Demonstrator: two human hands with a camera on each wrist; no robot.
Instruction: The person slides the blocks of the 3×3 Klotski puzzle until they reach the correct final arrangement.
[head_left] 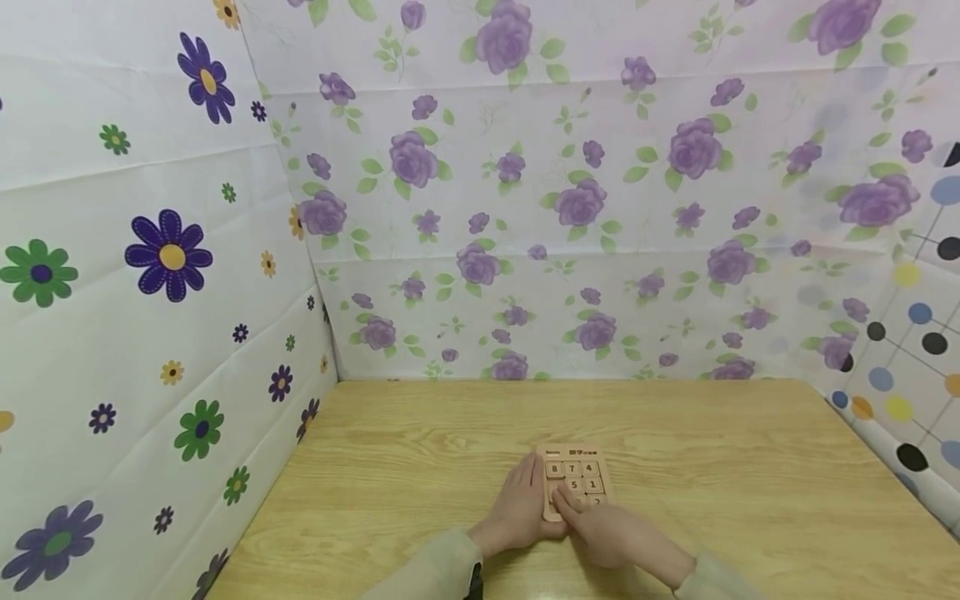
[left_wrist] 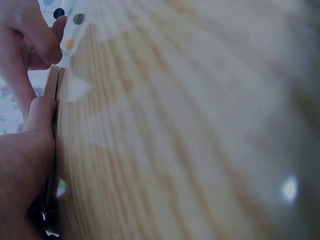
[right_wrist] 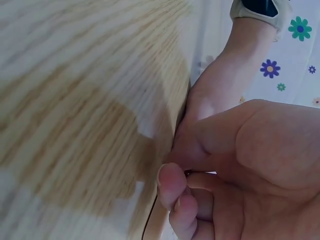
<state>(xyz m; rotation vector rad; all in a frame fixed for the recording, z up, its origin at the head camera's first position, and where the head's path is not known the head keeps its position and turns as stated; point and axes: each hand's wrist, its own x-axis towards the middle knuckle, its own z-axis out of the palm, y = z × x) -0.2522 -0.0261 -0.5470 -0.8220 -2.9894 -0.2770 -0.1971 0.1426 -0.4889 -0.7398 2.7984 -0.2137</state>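
A wooden number slide puzzle [head_left: 582, 477] lies flat on the table, with 8, 7, 4 along its top row and 5 and 1 showing below. My left hand [head_left: 516, 504] grips it by the left side, fingers along that edge and thumb by the near edge. From the near right, my right hand [head_left: 606, 530] reaches over the puzzle and touches the lower-left tiles with extended fingertips, hiding some numbers. In the right wrist view, other fingers [right_wrist: 184, 212] of that hand are bent inward. Only the puzzle's thin side [left_wrist: 51, 82] shows in the left wrist view.
The wood-grain table [head_left: 420, 442] extends around the puzzle. A purple-rose cloth [head_left: 540, 208] hangs behind it, a daisy-print cloth [head_left: 135, 333] stands at left and a dotted cloth [head_left: 900, 342] at right.
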